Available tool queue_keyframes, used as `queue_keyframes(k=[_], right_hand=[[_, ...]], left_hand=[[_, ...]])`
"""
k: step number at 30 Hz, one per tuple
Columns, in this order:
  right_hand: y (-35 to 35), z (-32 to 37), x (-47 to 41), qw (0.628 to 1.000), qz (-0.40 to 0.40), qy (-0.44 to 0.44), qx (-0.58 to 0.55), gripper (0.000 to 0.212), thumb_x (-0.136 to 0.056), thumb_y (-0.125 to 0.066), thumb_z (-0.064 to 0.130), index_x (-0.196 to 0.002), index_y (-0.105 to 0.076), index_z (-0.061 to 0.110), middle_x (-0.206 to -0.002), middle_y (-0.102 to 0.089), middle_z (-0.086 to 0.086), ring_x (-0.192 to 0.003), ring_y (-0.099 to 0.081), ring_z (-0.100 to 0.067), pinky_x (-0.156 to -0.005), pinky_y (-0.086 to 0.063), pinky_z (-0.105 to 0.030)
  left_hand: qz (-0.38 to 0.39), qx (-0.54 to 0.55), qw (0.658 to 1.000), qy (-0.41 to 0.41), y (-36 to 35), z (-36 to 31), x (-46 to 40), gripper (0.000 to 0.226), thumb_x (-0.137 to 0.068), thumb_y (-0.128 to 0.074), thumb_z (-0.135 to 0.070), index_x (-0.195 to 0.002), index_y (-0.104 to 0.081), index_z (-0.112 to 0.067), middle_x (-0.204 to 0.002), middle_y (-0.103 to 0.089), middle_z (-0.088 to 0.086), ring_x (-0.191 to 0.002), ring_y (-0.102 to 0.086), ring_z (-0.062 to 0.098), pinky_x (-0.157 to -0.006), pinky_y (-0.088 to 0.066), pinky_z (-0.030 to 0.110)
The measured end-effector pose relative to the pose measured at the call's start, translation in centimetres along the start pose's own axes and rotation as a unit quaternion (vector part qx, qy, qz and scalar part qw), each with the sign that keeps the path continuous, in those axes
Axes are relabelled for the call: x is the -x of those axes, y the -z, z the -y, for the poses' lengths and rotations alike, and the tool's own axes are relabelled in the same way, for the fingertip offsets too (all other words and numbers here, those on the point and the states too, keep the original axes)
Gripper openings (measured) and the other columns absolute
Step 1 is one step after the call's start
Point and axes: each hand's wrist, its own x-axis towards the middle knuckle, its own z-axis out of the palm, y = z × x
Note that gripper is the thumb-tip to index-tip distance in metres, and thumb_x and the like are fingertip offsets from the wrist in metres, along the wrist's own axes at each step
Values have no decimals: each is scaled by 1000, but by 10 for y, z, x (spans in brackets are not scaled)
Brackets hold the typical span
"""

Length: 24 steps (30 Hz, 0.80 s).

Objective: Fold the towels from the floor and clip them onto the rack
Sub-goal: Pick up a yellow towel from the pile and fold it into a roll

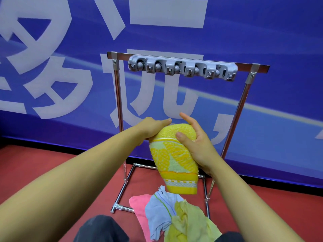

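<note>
A folded yellow towel (174, 158) with a lemon-slice pattern hangs in the air between my hands, its folded end up. My left hand (150, 128) grips its upper left edge. My right hand (195, 142) holds the right side, thumb pressed on the front. Above stands a chrome rack (118, 95) whose top bar carries a grey clip strip (182, 68) with several empty clips. On the floor below lie a pink towel (139, 205), a pale blue towel (159, 212) and a light yellow towel (188, 219) in a loose heap.
A blue banner wall (262, 41) with large white characters stands right behind the rack. The floor is red carpet (52, 165). My dark-trousered knees (101, 229) show at the bottom edge, close to the towel heap.
</note>
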Motion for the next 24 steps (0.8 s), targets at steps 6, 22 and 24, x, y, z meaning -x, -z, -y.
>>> queue_keyframes(k=[6, 22, 24], right_hand=[[7, -16, 0, 993, -28, 3, 110, 58, -92, -69, 33, -142, -45, 49, -137, -59, 11, -126, -58, -18, -109, -45, -53], [7, -26, -3, 996, -15, -26, 82, 87, -81, -79, 40, -151, -28, 50, -146, -55, 1, -125, -62, -14, -104, -52, -49], [9, -29, -4, 996, -33, -28, 83, 88, -84, -82, 28, -154, -29, 38, -142, -57, 2, -120, -64, -9, -102, -54, -42]], left_hand=[[4, 40, 999, -10, 8, -6, 3, 52, -92, -69, -49, -105, -71, 1, -86, -72, 6, -70, -65, 15, -67, -57, 27], [167, 229, 959, -17, -19, 4, 9, 36, -96, -69, -18, -123, -66, 5, -113, -73, 23, -91, -70, 27, -88, -61, 45], [162, 235, 957, -39, -22, 5, 11, 35, -96, -69, -21, -122, -66, 3, -93, -72, 16, -70, -67, 22, -52, -54, 29]])
